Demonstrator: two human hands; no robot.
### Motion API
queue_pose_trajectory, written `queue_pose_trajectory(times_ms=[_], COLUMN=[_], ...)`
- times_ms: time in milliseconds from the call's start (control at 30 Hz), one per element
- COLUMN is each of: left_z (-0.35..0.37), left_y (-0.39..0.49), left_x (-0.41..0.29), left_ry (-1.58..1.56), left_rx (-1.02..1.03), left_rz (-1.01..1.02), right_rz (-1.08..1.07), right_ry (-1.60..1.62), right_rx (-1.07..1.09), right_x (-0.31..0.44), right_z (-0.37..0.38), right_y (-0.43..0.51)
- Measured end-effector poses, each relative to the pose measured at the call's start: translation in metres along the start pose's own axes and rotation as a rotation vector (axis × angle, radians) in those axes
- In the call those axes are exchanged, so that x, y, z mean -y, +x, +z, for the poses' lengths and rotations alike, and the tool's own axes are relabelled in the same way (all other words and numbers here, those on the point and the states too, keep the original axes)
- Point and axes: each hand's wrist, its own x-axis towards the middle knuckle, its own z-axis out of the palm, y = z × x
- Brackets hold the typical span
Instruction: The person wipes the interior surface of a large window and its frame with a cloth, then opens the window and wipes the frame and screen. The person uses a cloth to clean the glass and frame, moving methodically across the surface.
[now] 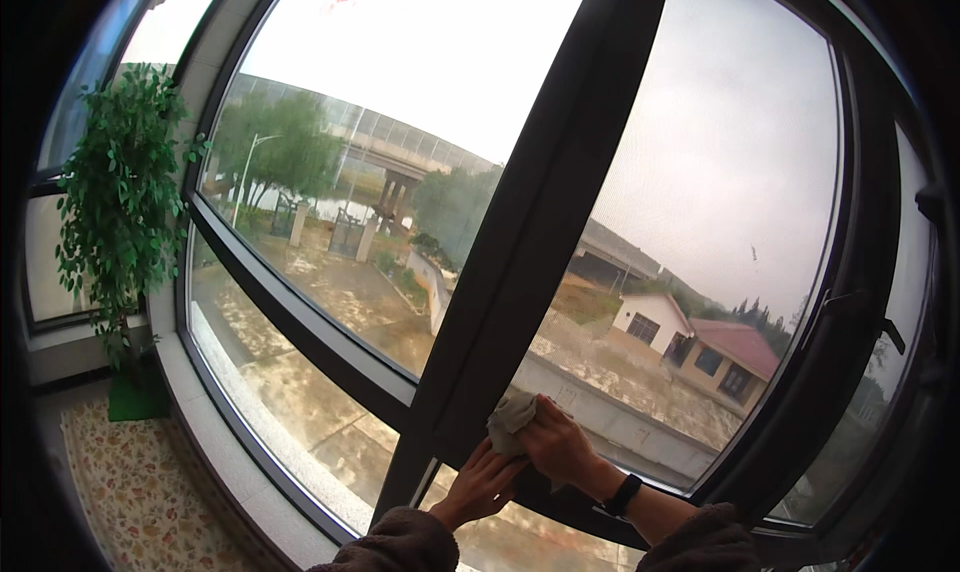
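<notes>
A crumpled pale grey cloth (516, 422) is bunched against the lower left corner of the right-hand window pane (697, 167), by the dark window frame (517, 272). My right hand (555, 441) grips it, with a dark band on that wrist. Just below, my left hand (486, 476) lies with fingers stretched out over the frame's lower rail. Its fingertips reach the lower edge of the cloth but do not visibly close on it. Part of the cloth hangs below my right hand.
Window handles (844, 300) jut out at the right. A sill (217, 437) runs along the lower left. Beyond it stand a leafy green plant (124, 189) and a floral rug (142, 489). Through the glass appear a yard, low houses and an elevated bridge.
</notes>
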Motion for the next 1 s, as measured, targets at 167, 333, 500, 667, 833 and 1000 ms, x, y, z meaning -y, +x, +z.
queue_pose_trajectory(times_ms=[167, 333, 500, 667, 833, 1000], left_z=[-0.007, 0.002, 0.011, 0.007, 0.011, 0.013], left_y=[0.014, 0.032, 0.037, 0.032, 0.030, 0.031], left_x=[0.003, 0.011, 0.020, 0.026, 0.029, 0.030], left_ry=[0.063, 0.010, -0.026, -0.012, -0.032, -0.064], left_rx=[-0.032, -0.105, -0.206, -0.137, -0.160, -0.199], left_rz=[0.044, 0.035, 0.043, 0.040, 0.024, 0.037], right_rz=[-0.018, 0.243, 0.456, 0.680, 0.984, 1.010], right_ry=[-0.116, -0.345, -0.432, -0.489, -0.956, -0.780], right_rx=[-0.029, -0.230, -0.502, -0.469, -0.215, -0.681], right_x=[-0.050, -0.146, -0.234, -0.332, -0.381, -0.349], right_z=[-0.040, -0.108, -0.158, -0.222, -0.283, -0.289], right_y=[0.024, 0.088, 0.150, 0.134, 0.026, -0.071])
